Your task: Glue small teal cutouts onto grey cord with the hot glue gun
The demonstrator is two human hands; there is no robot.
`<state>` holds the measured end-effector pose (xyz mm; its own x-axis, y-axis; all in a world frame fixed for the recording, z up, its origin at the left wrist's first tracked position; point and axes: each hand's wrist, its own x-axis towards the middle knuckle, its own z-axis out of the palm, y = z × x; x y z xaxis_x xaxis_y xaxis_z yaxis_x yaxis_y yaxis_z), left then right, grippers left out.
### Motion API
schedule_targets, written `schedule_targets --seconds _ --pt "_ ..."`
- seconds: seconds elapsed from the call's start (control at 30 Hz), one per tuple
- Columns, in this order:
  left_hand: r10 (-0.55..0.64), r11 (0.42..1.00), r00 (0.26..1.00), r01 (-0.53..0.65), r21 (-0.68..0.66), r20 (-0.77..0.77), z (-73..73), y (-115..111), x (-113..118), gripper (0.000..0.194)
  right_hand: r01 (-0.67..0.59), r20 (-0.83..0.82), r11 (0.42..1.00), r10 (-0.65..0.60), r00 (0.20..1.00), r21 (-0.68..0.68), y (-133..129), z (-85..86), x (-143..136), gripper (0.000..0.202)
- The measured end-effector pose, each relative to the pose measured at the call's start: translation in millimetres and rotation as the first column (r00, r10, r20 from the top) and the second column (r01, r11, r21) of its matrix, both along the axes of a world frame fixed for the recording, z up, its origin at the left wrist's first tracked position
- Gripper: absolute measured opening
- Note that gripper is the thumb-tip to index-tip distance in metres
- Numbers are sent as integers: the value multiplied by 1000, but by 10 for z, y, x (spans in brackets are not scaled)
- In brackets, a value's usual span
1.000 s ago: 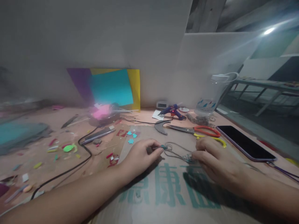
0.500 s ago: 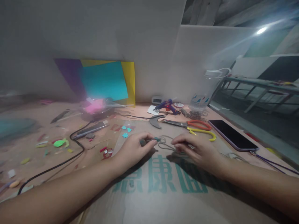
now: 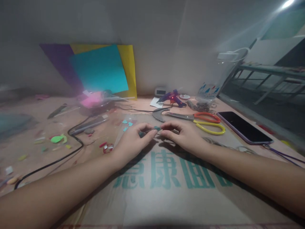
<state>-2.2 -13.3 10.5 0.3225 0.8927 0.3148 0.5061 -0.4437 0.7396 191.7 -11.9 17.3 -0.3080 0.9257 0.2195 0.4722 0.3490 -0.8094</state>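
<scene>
My left hand (image 3: 139, 138) is closed in a pinch on a small dark green piece (image 3: 156, 128), whose exact kind I cannot make out. My right hand (image 3: 182, 135) meets it from the other side, thumb and forefinger pinched at the piece's right edge on a thin grey-green cord (image 3: 175, 131). Most of that cord is hidden by my fingers. Both hands are just above a brown paper sheet (image 3: 152, 203) with green printed characters. A grey crescent-shaped piece (image 3: 158, 115) lies just beyond my fingertips.
Scissors (image 3: 206, 118) with red and yellow handles lie behind my right hand, beside a phone (image 3: 245, 128). A glue gun (image 3: 173, 98) with a red light stands at the back. Coloured scraps (image 3: 57, 139) and a black cable (image 3: 82, 144) spread leftward. A clear plastic cup (image 3: 209, 82) stands back right.
My right hand has moved left, so its fingertips now meet those of my left hand at the small green piece. The loops of cord between the hands are now mostly covered. The view has tilted down slightly.
</scene>
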Motion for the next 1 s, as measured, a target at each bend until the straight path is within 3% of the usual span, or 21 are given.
schedule_targets --seconds 0.17,0.33,0.53,0.77,1.0 --pt "-12 1000 1000 12 12 -12 13 -10 10 23 -10 -94 994 0 996 -106 9 -36 -23 22" --pt "-40 999 999 41 20 -23 -26 -8 19 25 -23 -115 992 9 993 -121 12 -43 -20 22" --pt "-71 994 996 75 -80 51 -48 -6 17 30 -26 -152 967 -13 988 -253 -20 -17 -22 29" --pt "-12 999 1000 12 33 -17 -24 5 -26 30 -71 -141 968 38 989 -242 -13 -68 -15 29" --pt "-26 999 996 29 -36 80 -51 29 -25 29 -42 -65 989 33 997 -139 -32 -44 -25 22"
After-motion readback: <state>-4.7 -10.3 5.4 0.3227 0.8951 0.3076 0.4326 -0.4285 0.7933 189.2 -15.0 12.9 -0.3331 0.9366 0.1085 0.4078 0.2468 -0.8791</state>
